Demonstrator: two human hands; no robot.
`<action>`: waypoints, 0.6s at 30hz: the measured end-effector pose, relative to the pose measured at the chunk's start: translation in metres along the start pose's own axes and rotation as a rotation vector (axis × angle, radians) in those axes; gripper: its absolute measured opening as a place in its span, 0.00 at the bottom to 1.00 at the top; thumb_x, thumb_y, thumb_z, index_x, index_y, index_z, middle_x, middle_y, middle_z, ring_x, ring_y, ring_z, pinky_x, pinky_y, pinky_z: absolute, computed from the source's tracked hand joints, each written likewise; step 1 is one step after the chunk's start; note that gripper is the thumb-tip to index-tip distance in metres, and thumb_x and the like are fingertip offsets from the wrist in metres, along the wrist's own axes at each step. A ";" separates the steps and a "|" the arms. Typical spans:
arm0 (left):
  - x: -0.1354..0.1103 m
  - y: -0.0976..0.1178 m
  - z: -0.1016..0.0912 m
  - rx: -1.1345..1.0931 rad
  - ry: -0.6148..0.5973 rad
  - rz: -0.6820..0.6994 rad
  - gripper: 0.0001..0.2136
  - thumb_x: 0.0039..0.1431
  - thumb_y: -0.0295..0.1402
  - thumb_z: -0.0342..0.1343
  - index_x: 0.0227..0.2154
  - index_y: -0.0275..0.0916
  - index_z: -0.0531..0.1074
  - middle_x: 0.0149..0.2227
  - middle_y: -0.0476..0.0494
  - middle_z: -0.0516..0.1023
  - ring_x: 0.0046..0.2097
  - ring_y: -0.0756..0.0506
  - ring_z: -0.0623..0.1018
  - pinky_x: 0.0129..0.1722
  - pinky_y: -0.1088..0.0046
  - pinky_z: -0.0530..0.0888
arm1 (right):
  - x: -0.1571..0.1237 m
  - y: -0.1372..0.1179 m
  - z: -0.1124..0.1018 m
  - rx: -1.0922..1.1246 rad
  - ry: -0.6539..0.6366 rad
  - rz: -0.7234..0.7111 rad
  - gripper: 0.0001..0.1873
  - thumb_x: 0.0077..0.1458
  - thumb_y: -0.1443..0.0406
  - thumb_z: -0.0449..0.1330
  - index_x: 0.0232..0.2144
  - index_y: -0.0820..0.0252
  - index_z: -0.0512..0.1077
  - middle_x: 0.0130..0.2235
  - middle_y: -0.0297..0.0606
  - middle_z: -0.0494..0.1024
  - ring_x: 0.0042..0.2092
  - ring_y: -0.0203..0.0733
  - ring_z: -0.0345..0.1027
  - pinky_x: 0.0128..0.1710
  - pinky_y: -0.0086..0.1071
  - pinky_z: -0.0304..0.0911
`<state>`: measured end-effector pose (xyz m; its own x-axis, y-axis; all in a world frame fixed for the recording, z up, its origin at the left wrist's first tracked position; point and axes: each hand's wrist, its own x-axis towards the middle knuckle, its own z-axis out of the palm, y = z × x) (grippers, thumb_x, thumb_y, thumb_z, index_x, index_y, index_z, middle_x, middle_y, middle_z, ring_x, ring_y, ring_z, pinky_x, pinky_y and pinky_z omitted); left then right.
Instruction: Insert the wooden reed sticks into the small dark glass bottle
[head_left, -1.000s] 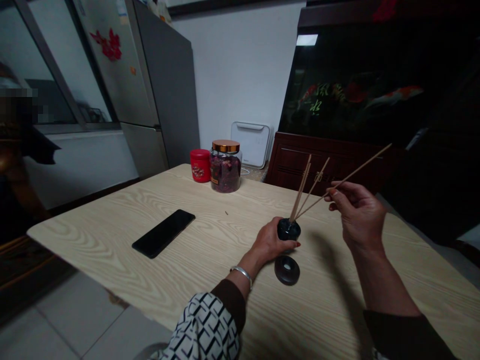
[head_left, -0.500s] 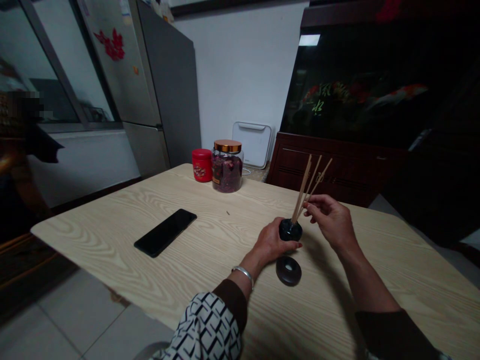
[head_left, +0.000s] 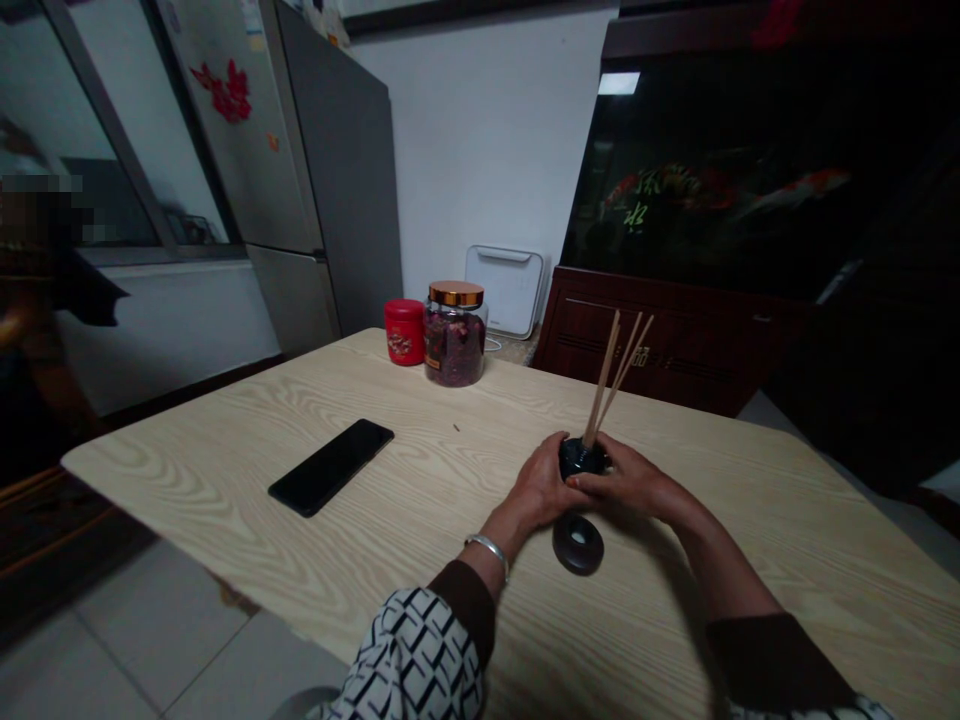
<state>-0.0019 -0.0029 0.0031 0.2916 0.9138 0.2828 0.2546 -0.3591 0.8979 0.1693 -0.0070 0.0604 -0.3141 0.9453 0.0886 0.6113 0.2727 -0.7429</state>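
Observation:
A small black bottle stands on the pale wooden table with three thin wooden sticks leaning out of its neck. My left hand is curled round the bottle from the left. My right hand rests against its right side, fingers closed on the bottle. Just in front of the bottle, below my hands, a black ring-shaped cap lies flat on the table.
A black phone lies face down at the table's left. A red tin and a glass jar with a copper lid stand at the far edge. A grey fridge and a dark fish tank stand behind.
My right hand put the third stick into the bottle beside the others, let go of it and came down onto the bottle's right side. My left hand stayed on the bottle.

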 end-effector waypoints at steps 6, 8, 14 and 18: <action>0.001 -0.006 0.003 0.023 0.072 0.002 0.53 0.41 0.33 0.69 0.68 0.31 0.45 0.64 0.26 0.59 0.65 0.32 0.62 0.64 0.53 0.63 | 0.018 0.023 0.003 -0.067 0.172 0.001 0.24 0.46 0.55 0.67 0.44 0.57 0.70 0.41 0.39 0.78 0.43 0.49 0.72 0.44 0.39 0.65; 0.002 -0.008 0.003 0.035 0.106 0.013 0.49 0.45 0.30 0.64 0.68 0.32 0.45 0.64 0.26 0.58 0.65 0.33 0.62 0.64 0.54 0.62 | 0.027 0.031 0.003 -0.067 0.221 0.014 0.26 0.46 0.55 0.66 0.47 0.57 0.69 0.43 0.40 0.79 0.45 0.50 0.73 0.46 0.40 0.65; 0.001 -0.013 0.004 -0.002 0.176 0.015 0.39 0.49 0.28 0.60 0.65 0.36 0.53 0.62 0.31 0.63 0.63 0.35 0.65 0.64 0.55 0.63 | 0.050 0.045 0.002 -0.105 0.304 0.024 0.28 0.47 0.53 0.65 0.49 0.57 0.70 0.46 0.45 0.80 0.47 0.52 0.74 0.49 0.43 0.66; 0.003 -0.014 0.003 -0.007 0.205 0.010 0.34 0.50 0.28 0.60 0.61 0.37 0.58 0.58 0.32 0.68 0.60 0.37 0.69 0.62 0.56 0.66 | 0.053 0.050 0.007 -0.062 0.342 0.014 0.33 0.47 0.52 0.65 0.53 0.57 0.66 0.50 0.47 0.78 0.50 0.54 0.73 0.52 0.47 0.65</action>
<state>-0.0014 0.0039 -0.0096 0.0999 0.9300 0.3537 0.2465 -0.3675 0.8968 0.1779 0.0555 0.0235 -0.0502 0.9514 0.3040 0.6600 0.2600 -0.7048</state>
